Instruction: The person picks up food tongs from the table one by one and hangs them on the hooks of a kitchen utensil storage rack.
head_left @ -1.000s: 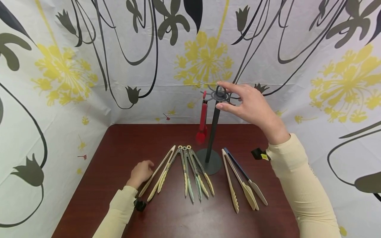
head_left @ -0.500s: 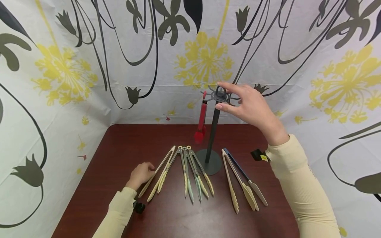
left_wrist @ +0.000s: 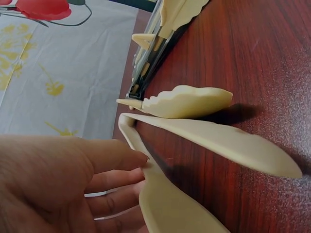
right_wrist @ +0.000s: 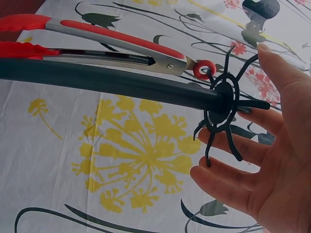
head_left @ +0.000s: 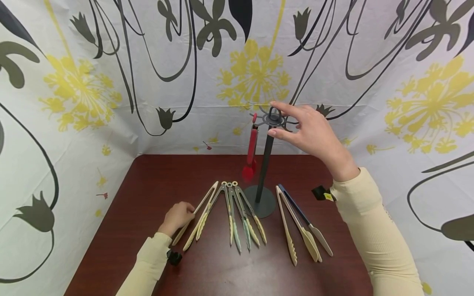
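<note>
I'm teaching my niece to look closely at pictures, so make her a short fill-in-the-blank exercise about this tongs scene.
1. The hanging tongs on the stand have ____ tips.
2. The raised hand at the top of the stand is the person's ____ one.
3. In the head view, the lower hand touches cream tongs lying to the ____ of the stand.
4. The rightmost tool in the head view has a ____ handle.

Missing words: red; right; left; blue.
</note>
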{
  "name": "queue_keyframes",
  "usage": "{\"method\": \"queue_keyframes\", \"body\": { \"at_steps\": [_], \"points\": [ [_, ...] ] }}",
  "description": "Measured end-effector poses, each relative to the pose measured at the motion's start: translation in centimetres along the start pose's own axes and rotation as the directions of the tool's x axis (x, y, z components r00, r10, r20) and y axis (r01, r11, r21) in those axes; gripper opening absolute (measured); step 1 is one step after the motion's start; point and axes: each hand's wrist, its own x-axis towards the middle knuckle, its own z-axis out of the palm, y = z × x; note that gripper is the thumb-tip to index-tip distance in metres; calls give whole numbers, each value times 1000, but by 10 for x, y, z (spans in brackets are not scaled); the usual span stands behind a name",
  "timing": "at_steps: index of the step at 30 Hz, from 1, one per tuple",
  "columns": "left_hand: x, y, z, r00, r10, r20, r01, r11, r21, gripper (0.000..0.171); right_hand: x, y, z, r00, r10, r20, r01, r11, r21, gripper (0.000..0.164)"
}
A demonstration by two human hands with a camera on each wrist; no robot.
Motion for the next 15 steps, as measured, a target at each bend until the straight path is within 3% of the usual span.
{"method": "queue_keyframes", "body": {
  "at_steps": [8, 15],
  "points": [
    [-1, 1, 0, 1000, 11, -28, -11, 1000, 7, 22, 0, -1, 0, 1000, 10, 1, -10, 1000, -1, 68],
    [-6, -4, -5, 999, 3, -39, -3, 1000, 13, 21, -1, -4, 0, 997, 69, 24, -69, 997, -24, 77]
  ]
}}
